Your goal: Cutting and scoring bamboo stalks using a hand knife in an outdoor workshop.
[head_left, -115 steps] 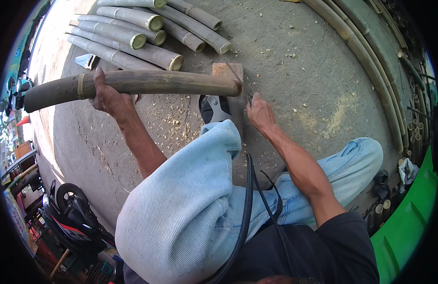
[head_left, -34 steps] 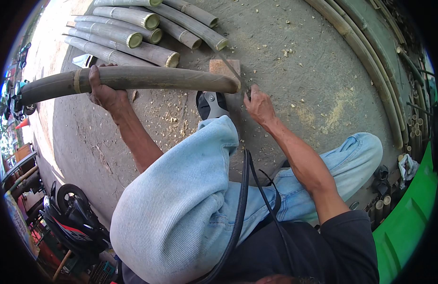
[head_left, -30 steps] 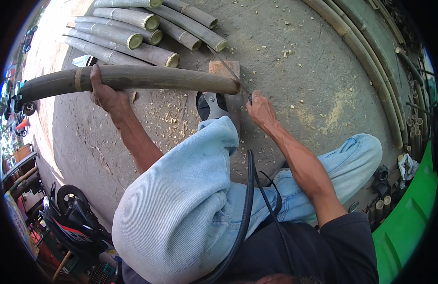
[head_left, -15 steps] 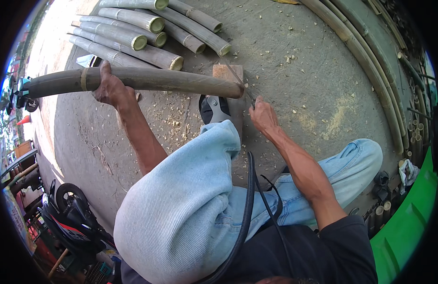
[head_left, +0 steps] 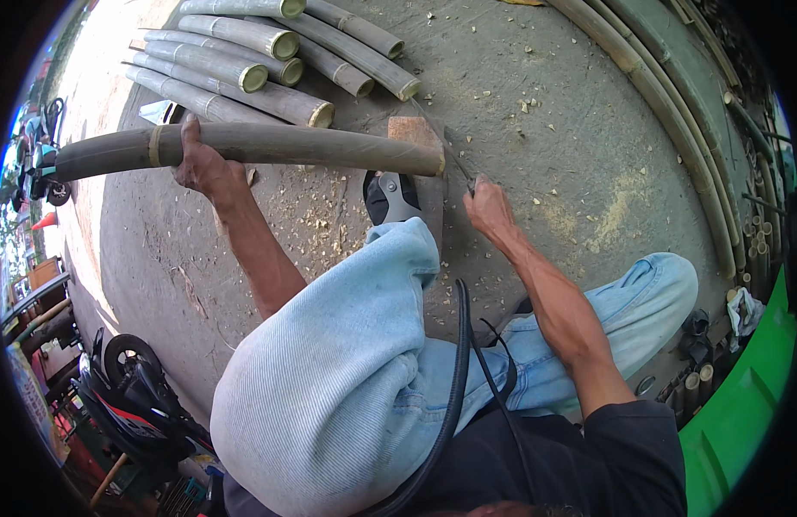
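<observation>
Closest to me, at the lower edge, I have the wearer's dark shirt (head_left: 536,457), with a black strap (head_left: 456,379) looping over pale blue jeans (head_left: 321,379); one knee is raised, the other leg folded out to the right. Both forearms reach forward from there. The right hand (head_left: 490,209) is curled tight around the near end of a thin-bladed tool (head_left: 458,157), its blade slanting up and left just past the right end of a bamboo length (head_left: 303,146); whether the edge touches, I can't tell from here. The left hand (head_left: 206,165) is wrapped around that same bamboo from below, thumb up over its side, near a pale node ring. The bamboo lies crosswise ahead of the knee, its right end over a wooden block (head_left: 413,130); I can't make out whether the two touch. A black and grey shoe (head_left: 390,197) sits just this side of the bamboo, beside the block, with pale chips (head_left: 321,226) scattered left of it. Farther off, I see a pile of cut bamboo pieces (head_left: 234,73), pale ends facing right.
</observation>
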Demonstrator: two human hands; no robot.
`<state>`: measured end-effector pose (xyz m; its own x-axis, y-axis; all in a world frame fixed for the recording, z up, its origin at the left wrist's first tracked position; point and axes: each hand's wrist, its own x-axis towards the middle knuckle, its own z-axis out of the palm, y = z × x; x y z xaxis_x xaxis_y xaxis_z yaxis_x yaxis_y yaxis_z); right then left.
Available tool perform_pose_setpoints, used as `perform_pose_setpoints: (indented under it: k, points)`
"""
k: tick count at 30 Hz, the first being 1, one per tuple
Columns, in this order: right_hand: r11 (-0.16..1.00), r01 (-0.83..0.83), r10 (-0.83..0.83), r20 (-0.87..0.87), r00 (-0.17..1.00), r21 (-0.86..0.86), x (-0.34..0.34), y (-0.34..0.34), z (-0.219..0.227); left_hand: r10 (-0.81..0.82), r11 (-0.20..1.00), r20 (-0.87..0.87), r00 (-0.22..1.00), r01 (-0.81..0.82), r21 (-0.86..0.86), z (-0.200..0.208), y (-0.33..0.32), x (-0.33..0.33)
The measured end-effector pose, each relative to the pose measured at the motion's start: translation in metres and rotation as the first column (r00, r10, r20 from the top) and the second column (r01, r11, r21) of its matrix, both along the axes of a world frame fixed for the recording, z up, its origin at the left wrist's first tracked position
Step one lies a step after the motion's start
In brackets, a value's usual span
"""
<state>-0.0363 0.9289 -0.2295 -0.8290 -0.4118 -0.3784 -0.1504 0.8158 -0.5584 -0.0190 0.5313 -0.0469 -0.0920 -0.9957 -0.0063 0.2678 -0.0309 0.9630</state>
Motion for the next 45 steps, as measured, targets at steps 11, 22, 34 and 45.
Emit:
perform_pose_setpoints:
  k: [11,22,34,45]
  points:
    - [0.977,0.031,-0.079,-0.223,0.972,-0.211,0.002,0.002,-0.020,-0.201,0.979,-0.123,0.972,0.195,-0.059,-0.008,0.001,0.002]
    - [0.884,0.047,-0.176,-0.238,0.955,-0.466,-0.019,-0.038,0.064,-0.105,0.994,-0.063,0.992,0.103,-0.039,-0.007,-0.008,0.011]
    - [0.887,0.113,-0.209,-0.172,0.963,-0.448,-0.027,-0.049,0.090,-0.094,0.994,-0.066,0.993,0.090,-0.065,-0.002,0.000,0.010]
    - [0.998,0.050,-0.048,0.062,0.997,-0.025,-0.012,-0.004,0.016,-0.007,0.998,0.047,0.999,0.004,0.064,0.007,0.001,0.008]
